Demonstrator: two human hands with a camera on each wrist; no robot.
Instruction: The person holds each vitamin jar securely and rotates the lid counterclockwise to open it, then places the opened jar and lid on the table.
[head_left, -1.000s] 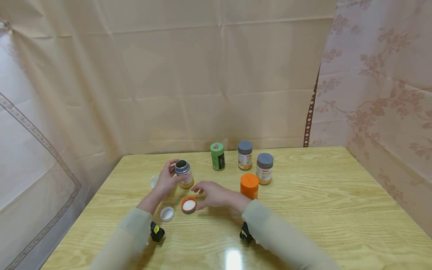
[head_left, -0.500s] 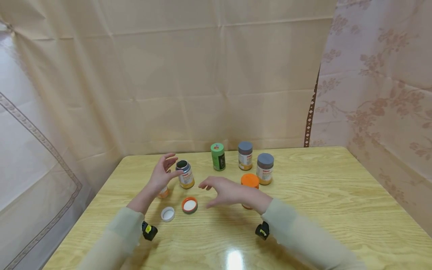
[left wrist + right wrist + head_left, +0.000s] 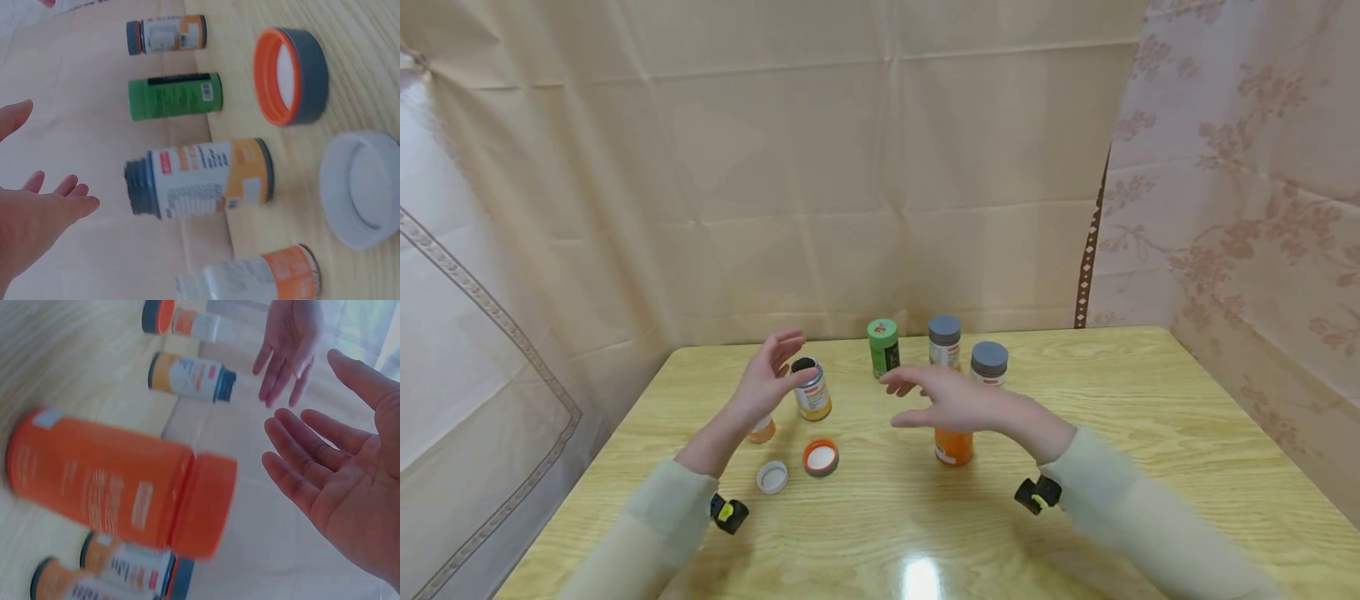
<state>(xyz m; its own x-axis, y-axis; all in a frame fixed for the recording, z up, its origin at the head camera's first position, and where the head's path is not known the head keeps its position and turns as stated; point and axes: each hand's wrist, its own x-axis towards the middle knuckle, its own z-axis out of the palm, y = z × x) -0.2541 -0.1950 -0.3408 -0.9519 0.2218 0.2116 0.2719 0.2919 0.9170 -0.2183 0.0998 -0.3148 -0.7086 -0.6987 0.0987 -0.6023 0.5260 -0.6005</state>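
My left hand (image 3: 766, 382) hovers with loosely bent fingers and an empty palm, beside an uncapped jar (image 3: 814, 402) with a white and yellow label. In the left wrist view the jar's bare threaded neck (image 3: 142, 187) shows apart from the fingers. A smaller uncapped bottle (image 3: 762, 430), white and orange, stands partly behind the left wrist. My right hand (image 3: 951, 400) is raised, fingers loosely spread and holding nothing, above an orange bottle (image 3: 953, 448) with its lid on. The right wrist view shows a gap between that hand (image 3: 350, 475) and the orange bottle (image 3: 106, 481).
An orange-lined grey lid (image 3: 821, 458) and a white lid (image 3: 772, 477) lie upturned on the wooden table (image 3: 865, 525). A green canister (image 3: 883, 346) and two grey-capped jars, one at the back (image 3: 944, 337) and one nearer (image 3: 989, 360), stand behind. A curtain (image 3: 880, 167) hangs beyond the table.
My left hand has let go of the uncapped jar and lifted slightly away. The right hand has moved right and up, from beside the orange-lined lid to over the orange bottle.
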